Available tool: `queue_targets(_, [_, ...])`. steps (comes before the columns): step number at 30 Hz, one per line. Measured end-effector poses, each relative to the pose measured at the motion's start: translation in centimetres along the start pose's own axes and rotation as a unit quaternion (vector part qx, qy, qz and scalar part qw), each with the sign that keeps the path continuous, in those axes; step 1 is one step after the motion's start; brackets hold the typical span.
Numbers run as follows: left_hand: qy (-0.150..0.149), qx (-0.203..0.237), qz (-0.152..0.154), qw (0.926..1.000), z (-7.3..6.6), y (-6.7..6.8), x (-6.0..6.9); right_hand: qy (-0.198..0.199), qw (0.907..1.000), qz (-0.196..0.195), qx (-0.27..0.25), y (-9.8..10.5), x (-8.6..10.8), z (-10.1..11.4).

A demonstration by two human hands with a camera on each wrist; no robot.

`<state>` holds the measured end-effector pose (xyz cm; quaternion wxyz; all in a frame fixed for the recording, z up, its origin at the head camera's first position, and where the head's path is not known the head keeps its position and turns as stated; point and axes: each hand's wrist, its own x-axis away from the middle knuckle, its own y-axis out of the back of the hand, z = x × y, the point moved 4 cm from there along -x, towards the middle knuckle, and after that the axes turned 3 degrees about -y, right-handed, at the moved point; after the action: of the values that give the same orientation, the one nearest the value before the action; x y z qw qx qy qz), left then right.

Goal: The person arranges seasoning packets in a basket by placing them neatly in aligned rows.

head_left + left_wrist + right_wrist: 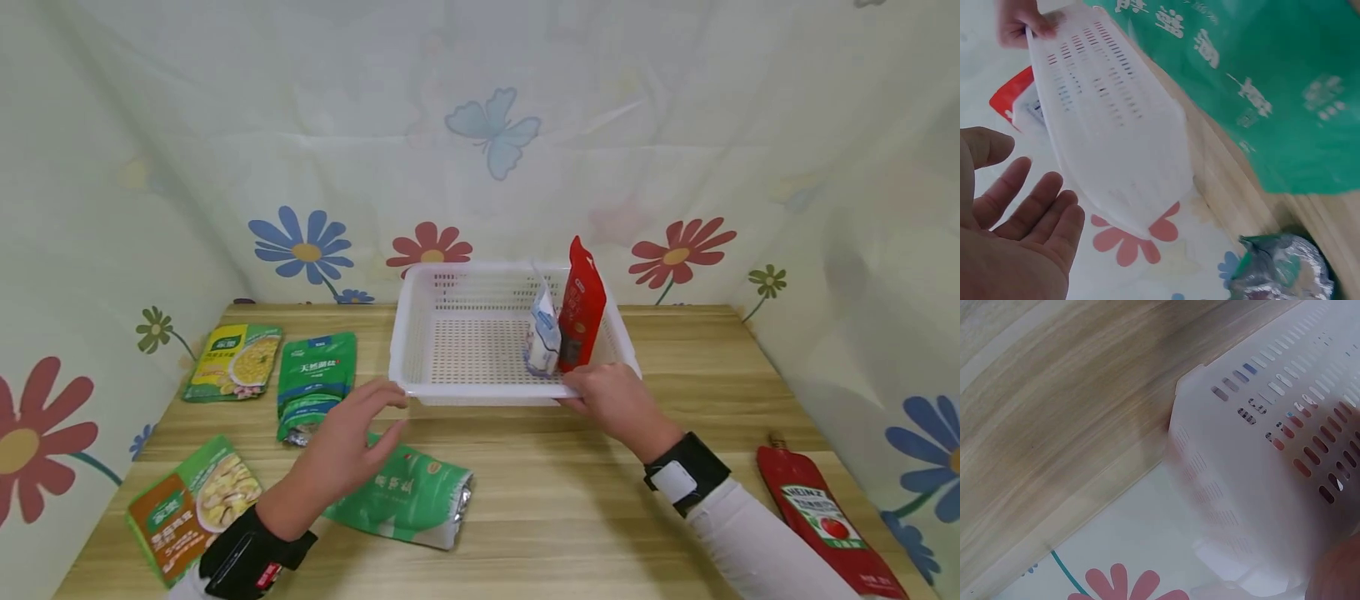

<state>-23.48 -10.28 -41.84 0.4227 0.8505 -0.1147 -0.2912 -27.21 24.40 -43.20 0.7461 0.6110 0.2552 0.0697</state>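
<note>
A white perforated plastic basket stands at the back middle of the table. My right hand grips its front rim near the right corner, thumb below the rim and fingers over it. Inside, at the right end, a red packet and a small white-and-blue packet stand upright side by side. My left hand is by the basket's front left corner; the left wrist view shows its fingers loosely extended, palm holding nothing. Below that hand lies a green bag, partly hidden by it.
Left of the basket lie a green salt pouch, a yellow-green soup packet and a brown-green soup packet. A red ketchup pouch lies at the right edge. A flower-printed curtain borders the table behind and at both sides.
</note>
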Motion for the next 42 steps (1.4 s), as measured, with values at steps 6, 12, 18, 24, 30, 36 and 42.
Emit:
queue_targets(6, [0.122, 0.084, 0.015, 0.9889, 1.7, 0.9, 2.0, 0.003, 1.0, -0.006, 0.005, 0.1, 0.0, 0.2])
queue_targets(12, [0.287, 0.173, 0.088, 0.9382, 4.2, 1.8, 3.5, 0.006, 0.9999, -0.009, 0.009, 0.4, -0.3, 0.2])
queue_targets(18, [0.335, 0.193, 0.173, 0.9059, 5.9, 2.3, 4.3, 0.003, 1.0, -0.001, 0.007, 0.8, -0.4, 0.1])
queue_targets(24, [0.333, 0.128, 0.238, 0.9032, 6.8, 1.7, 4.1, 0.0, 1.0, -0.002, 0.002, 0.8, -0.3, 0.0])
queue_targets(30, [0.332, 0.032, 0.273, 0.9023, 6.8, 0.5, 3.6, -0.004, 1.0, -0.002, -0.001, 0.5, 0.0, 0.0])
queue_targets(36, [0.324, -0.016, 0.291, 0.9, 6.0, -0.4, 3.2, -0.003, 1.0, -0.002, 0.004, 0.2, 0.0, 0.1])
queue_targets(42, [0.287, -0.074, 0.284, 0.9119, 5.5, -1.2, 2.9, 0.0, 0.9999, -0.006, 0.01, 0.1, 0.0, 0.2])
